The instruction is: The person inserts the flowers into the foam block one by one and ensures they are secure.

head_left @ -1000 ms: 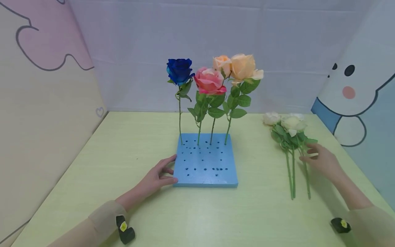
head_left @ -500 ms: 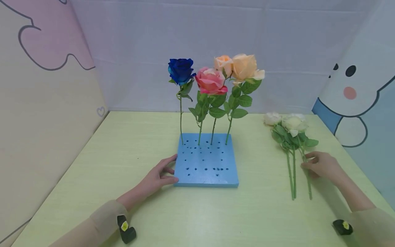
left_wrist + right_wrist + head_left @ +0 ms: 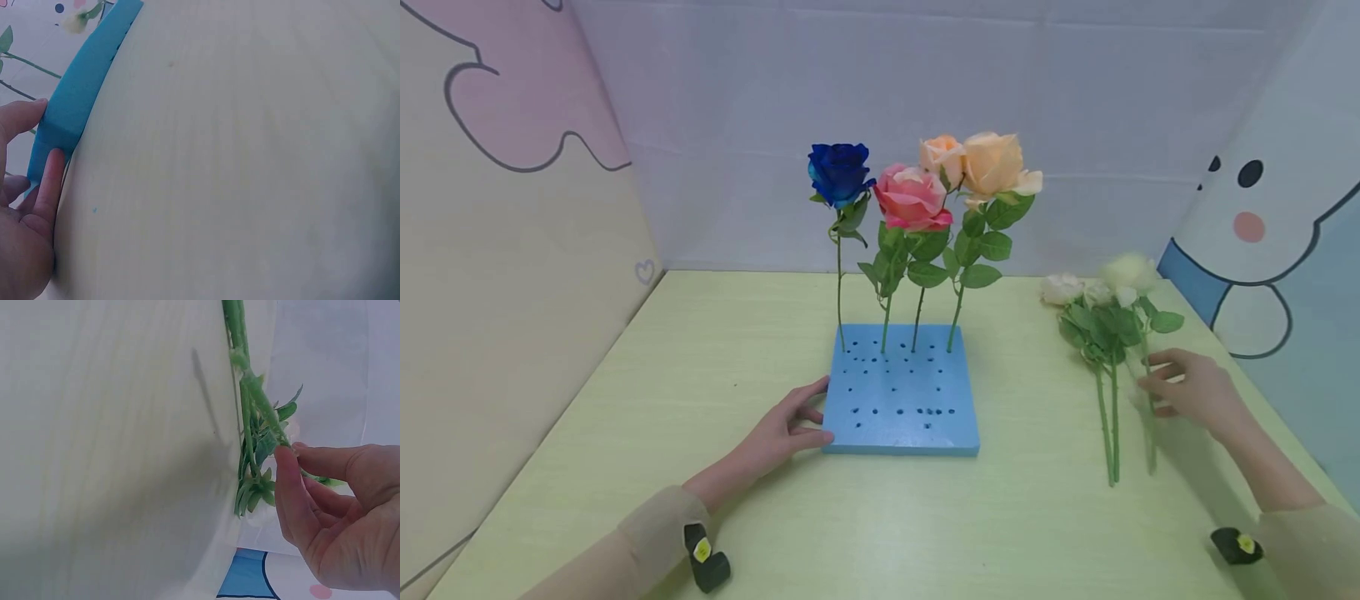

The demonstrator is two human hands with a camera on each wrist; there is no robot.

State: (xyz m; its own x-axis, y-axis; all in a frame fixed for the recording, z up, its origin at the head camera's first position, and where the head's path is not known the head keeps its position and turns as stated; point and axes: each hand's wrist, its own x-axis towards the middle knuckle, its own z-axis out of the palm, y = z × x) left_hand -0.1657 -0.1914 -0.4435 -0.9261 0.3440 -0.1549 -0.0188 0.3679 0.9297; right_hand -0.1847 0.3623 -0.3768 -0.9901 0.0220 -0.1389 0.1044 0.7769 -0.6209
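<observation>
Toward eight o'clock on the desk (image 3: 700,400), a black piece (image 3: 709,573) with a yellow mark is showing beside my left sleeve (image 3: 658,529). Closer in, my left hand (image 3: 771,437) is touching the left side of a blue block (image 3: 880,437), its fingers lying apart, the thumb at the near corner.

The block is lying flat, its top pierced with many small dark holes, and it is holding four roses upright near its far edge: a deep blue rose (image 3: 838,173) toward eleven o'clock, a leafy pink rose (image 3: 912,198) at twelve, a smaller peach rose (image 3: 940,157) just behind that, and a full pale-peach rose (image 3: 992,164) toward one.

Out at two o'clock, two white roses (image 3: 1062,289) are lying with their green stems pointing to six. Just right of them, my right hand (image 3: 1198,396), at three o'clock, is pinching a third white rose (image 3: 1130,273) by its stem between thumb and fingers; its creamy, slightly blurred head is showing above green leaves.
</observation>
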